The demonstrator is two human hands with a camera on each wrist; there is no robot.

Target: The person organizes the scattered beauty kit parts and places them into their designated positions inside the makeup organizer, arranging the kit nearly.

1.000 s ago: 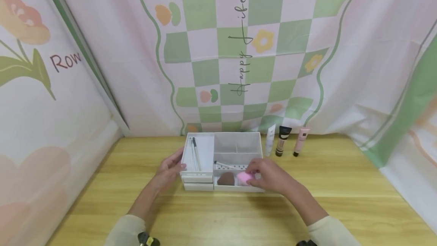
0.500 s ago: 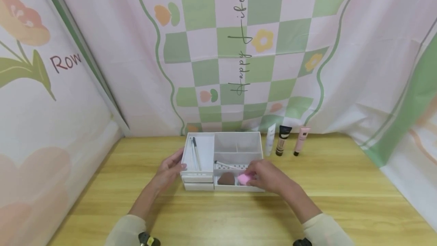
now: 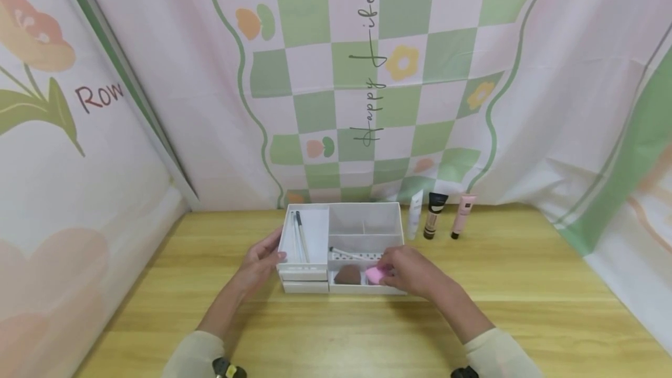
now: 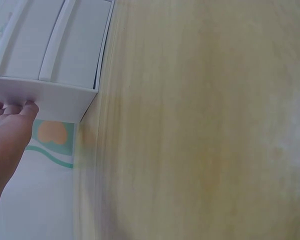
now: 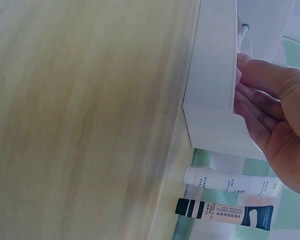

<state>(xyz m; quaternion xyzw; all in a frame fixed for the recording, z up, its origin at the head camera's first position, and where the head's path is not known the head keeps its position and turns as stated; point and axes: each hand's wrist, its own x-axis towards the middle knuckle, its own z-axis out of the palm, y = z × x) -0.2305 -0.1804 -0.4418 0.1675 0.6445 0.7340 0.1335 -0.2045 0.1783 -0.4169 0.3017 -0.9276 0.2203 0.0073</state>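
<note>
A white desktop organizer [image 3: 308, 237] with compartments and small drawers stands on the table. My left hand [image 3: 261, 258] rests against its left side, and the left wrist view shows the fingertips [image 4: 29, 106] touching that wall. With thumb and fingers, my right hand [image 3: 412, 270] pinches a pink makeup sponge [image 3: 374, 275] low in the front right compartment. A brown wedge-shaped sponge [image 3: 347, 275] sits just left of it. In the right wrist view the organizer's front wall [image 5: 210, 60] hides most of the pink sponge.
Two slim brushes [image 3: 301, 238] lie in the left top tray, and a thin white stick [image 3: 346, 253] lies in a middle compartment. Right of the organizer stand a white tube [image 3: 415, 214], a black-capped tube [image 3: 433, 216] and a pink tube [image 3: 463, 217]. A patterned curtain hangs behind.
My right hand and the pink sponge have shifted slightly left and down within the front compartment, then stayed nearly still. The left hand keeps its place on the organizer's side.
</note>
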